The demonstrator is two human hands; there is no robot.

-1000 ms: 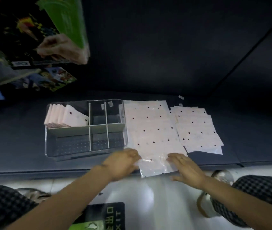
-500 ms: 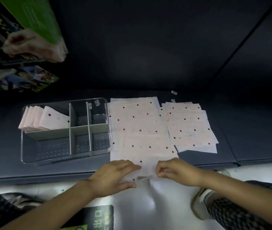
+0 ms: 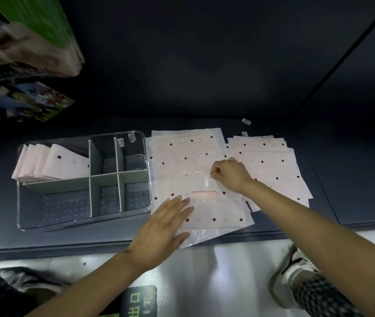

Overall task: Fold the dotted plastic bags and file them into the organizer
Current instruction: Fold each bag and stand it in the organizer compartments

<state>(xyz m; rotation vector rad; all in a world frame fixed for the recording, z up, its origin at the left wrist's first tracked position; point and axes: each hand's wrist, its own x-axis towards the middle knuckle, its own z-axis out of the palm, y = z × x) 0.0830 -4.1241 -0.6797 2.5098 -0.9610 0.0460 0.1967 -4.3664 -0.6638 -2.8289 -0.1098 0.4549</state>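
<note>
Head view: I take the organizer (image 3: 83, 179) as my landmark. It is a clear tray with grey dividers, sitting on a dark shelf (image 3: 353, 202). Its long axis runs left to right, and its near wall lies a little back from the shelf's front lip. Folded bags (image 3: 51, 164) stand on edge in its far-left compartment, leaning left; the other compartments show only the dotted floor.

Just right of the organizer, touching or nearly touching its right wall, lies the bag stack (image 3: 195, 179), long axis running away from me. Its near end overhangs the shelf lip. The top bag's near part is folded up over the stack, with the handle cut-out (image 3: 204, 195) showing on it. Further right, overlapping the stack's right edge, is a second pile (image 3: 273, 165) of flat dotted bags, slightly skewed.

My left hand (image 3: 161, 234) lies flat on the stack's near-left corner, fingers straight and slightly spread, tips close to the organizer's near-right corner. My right hand (image 3: 230, 173) is over the stack's middle right, fingers curled and pinching the folded bag's edge.

Right of the second pile the shelf is bare dark surface, and behind both piles it runs back to a dark wall. Below the lip, pale floor (image 3: 227, 282) shows.
</note>
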